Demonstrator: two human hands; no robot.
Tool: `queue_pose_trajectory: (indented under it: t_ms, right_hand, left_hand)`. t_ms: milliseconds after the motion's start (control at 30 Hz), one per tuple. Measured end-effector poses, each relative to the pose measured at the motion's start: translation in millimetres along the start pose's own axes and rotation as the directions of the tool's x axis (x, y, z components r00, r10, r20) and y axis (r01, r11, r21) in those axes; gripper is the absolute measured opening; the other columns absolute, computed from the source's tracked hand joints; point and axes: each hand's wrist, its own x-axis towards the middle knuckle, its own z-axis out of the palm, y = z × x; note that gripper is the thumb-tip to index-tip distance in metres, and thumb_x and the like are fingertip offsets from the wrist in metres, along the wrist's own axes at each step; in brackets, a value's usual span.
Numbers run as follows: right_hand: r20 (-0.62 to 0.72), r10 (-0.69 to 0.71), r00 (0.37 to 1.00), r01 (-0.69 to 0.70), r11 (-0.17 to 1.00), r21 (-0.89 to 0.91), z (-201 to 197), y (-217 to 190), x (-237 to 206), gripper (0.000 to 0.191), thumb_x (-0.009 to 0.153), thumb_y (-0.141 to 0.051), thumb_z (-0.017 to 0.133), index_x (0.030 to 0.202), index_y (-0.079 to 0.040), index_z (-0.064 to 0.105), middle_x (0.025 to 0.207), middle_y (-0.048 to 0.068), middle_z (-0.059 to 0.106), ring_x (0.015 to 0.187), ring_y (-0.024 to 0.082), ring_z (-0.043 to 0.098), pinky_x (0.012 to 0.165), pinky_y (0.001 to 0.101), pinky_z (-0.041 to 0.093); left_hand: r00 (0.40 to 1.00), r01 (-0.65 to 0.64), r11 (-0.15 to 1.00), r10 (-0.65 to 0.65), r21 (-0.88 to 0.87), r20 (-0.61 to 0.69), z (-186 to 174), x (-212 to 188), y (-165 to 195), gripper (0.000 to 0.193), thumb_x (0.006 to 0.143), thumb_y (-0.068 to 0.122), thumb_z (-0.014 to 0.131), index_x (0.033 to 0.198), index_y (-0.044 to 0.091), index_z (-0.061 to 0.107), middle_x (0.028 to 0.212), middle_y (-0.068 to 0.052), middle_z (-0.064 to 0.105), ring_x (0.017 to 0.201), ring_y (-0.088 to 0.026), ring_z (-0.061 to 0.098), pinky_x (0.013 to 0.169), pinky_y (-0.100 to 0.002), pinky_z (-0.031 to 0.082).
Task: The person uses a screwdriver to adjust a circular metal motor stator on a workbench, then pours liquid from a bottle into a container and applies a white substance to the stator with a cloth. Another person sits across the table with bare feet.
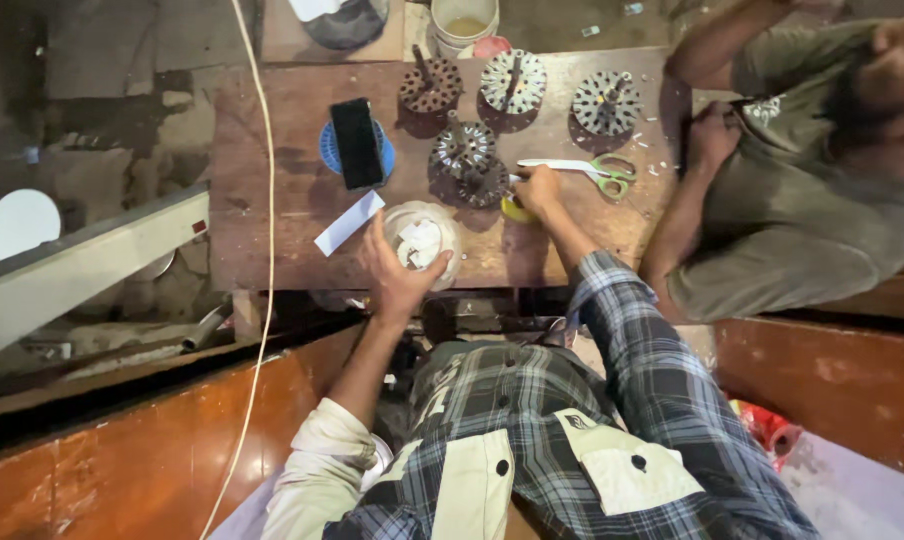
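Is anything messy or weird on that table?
A little. Small white scraps lie scattered on the wooden table near the green-handled scissors. A black phone sits balanced on a small blue round thing, overhanging it. The left hand holds a clear container of white bits.

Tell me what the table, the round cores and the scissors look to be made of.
Table: wood, worn brown, scuffed with visible grain. Round cores: apparently metal, dull grey-brown with slotted rims, possibly rusty. Scissors: pale blades, likely steel, with green handles that look plastic. The right hand rests beside them.
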Motion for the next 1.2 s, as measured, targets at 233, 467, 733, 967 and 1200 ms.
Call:
queue_pose_trajectory:
  t_ms: [233,467,733,967,1200]
  right_hand:
    - [0.032,0.009,0.999,-0.002,0.977,-0.212,-8.0,7.5,-7.4,0.038,0.078,-0.025,0.084,0.113,-0.012,0.079,0.105,0.02,0.076,0.099,0.034,0.072,0.088,0.0434,0.056]
    - [0.075,-0.065,0.995,0.071,0.994,-0.083,-13.2,12.0,-20.5,0.048,0.078,-0.02,0.076,0.126,-0.013,0.073,0.108,0.022,0.074,0.103,0.037,0.072,0.092,0.0463,0.055]
    - [0.002,-0.267,0.964,0.265,0.956,-0.128,-14.5,30.6,-33.4,0.054,0.082,-0.018,0.075,0.133,-0.007,0.067,0.129,0.026,0.064,0.119,0.045,0.06,0.101,0.0489,0.049]
    - [-0.018,-0.349,0.937,0.342,0.925,-0.165,-12.9,37.7,-42.7,0.048,0.083,-0.017,0.076,0.128,-0.004,0.068,0.131,0.026,0.062,0.116,0.046,0.061,0.098,0.0493,0.05]
    - [-0.055,-0.329,0.943,0.313,0.93,-0.193,-2.9,35.5,-52.8,0.044,0.084,-0.017,0.075,0.127,-0.006,0.069,0.13,0.026,0.061,0.113,0.046,0.061,0.096,0.0496,0.05]
  left_hand:
    - [0.995,-0.078,0.995,0.081,0.057,-0.053,1.3,-16.2,-8.1,0.109,0.068,0.048,0.094,0.149,-0.001,0.04,0.144,-0.025,0.048,0.134,-0.044,0.046,0.114,-0.057,0.036]
    - [0.995,-0.08,0.996,0.083,0.042,-0.056,0.9,-16.1,-8.5,0.106,0.069,0.048,0.094,0.148,-0.001,0.042,0.142,-0.024,0.048,0.132,-0.043,0.048,0.112,-0.056,0.038]
    - [0.991,-0.112,0.993,0.115,0.042,-0.07,-1.0,-16.1,-6.4,0.104,0.069,0.046,0.094,0.147,0.0,0.042,0.143,-0.023,0.048,0.132,-0.043,0.048,0.112,-0.056,0.038]
    - [0.993,-0.098,0.995,0.1,0.03,-0.066,0.0,-18.4,-9.1,0.104,0.068,0.045,0.095,0.147,-0.001,0.043,0.144,-0.024,0.048,0.133,-0.043,0.048,0.113,-0.055,0.038]
    - [0.997,-0.047,0.988,0.037,-0.148,-0.071,11.7,-1.1,-10.7,0.107,0.07,0.048,0.096,0.149,-0.001,0.042,0.148,-0.024,0.048,0.138,-0.041,0.049,0.118,-0.052,0.041]
